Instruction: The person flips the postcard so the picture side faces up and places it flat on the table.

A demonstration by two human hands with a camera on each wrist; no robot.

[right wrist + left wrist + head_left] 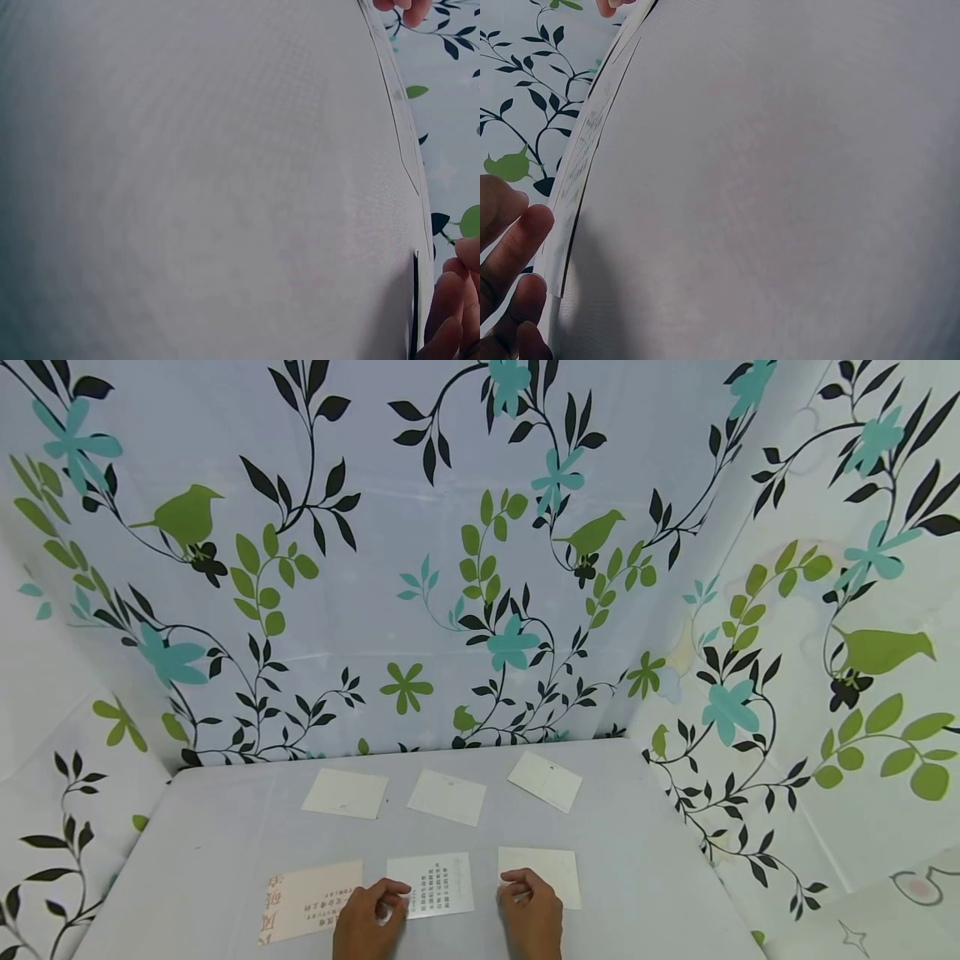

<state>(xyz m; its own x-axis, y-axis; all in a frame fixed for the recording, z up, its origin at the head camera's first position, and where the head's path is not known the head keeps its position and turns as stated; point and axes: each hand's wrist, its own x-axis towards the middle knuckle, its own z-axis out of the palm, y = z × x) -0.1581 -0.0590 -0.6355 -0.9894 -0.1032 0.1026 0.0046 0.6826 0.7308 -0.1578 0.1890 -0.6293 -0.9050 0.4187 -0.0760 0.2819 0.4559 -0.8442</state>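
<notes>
In the head view, several cards lie on a pale table in two rows. My left hand (369, 920) is over the edges of a pinkish card (300, 897) with red and dark print and a white card (444, 887) with columns of dark characters. Its fingers (521, 244) are loosely bent, with nothing visible between them. My right hand (532, 917) is over the lower left part of a plain cream card (558, 867). Its fingers (448, 300) are also loosely bent near that card's edge, and no held thing shows. Whether either hand touches a card, I cannot tell.
Farther back lie three pale cards: a left one (345, 793), a middle one (447, 797) and a right one (546, 781), each with at most tiny marks. Cloth (360, 635) printed with leaves, flowers and birds hangs behind and beside the table (225, 835).
</notes>
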